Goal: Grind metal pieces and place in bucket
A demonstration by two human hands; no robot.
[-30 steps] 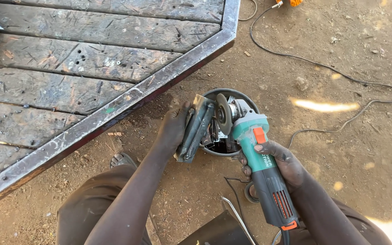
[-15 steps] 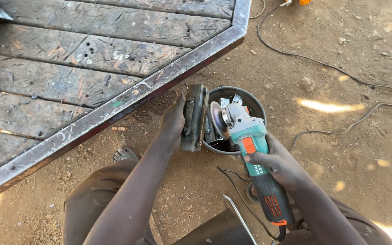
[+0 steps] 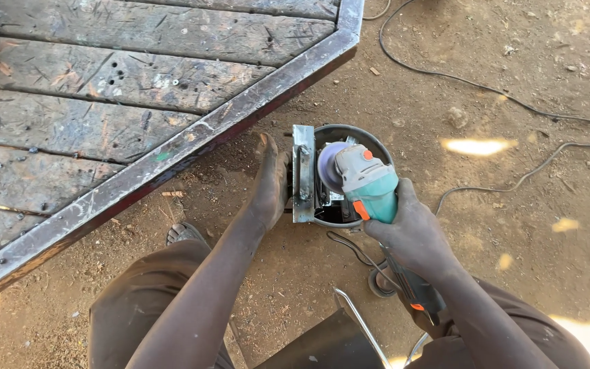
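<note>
Moved since the earlier frames: metal bracket [image 3: 303, 173], formerly tilted across the rim of the round black pan [image 3: 377, 140], now stands nearly square on the pan's left side; angle grinder [image 3: 367, 188] has swung from a slant toward a more upright line, disc closer to the bracket. Judged: workpiece being steadied and tool lined up against it.

Left hand [image 3: 271, 184]: flat and closed against the bracket's left face, pressing it toward the pan.

Right hand [image 3: 411, 236]: wrapped tight around the grinder body, just below the pan.

Bracket: long axis runs away from the person, upper end toward the steel-framed plank platform [image 3: 172, 157].

Grinder: long axis from handle near the person up to the head over the pan; disc [image 3: 329, 167] faces left at the bracket; whether they touch cannot be told.

Cable [image 3: 486, 89]: on the dirt ground [image 3: 513, 260], right of the pan.
</note>
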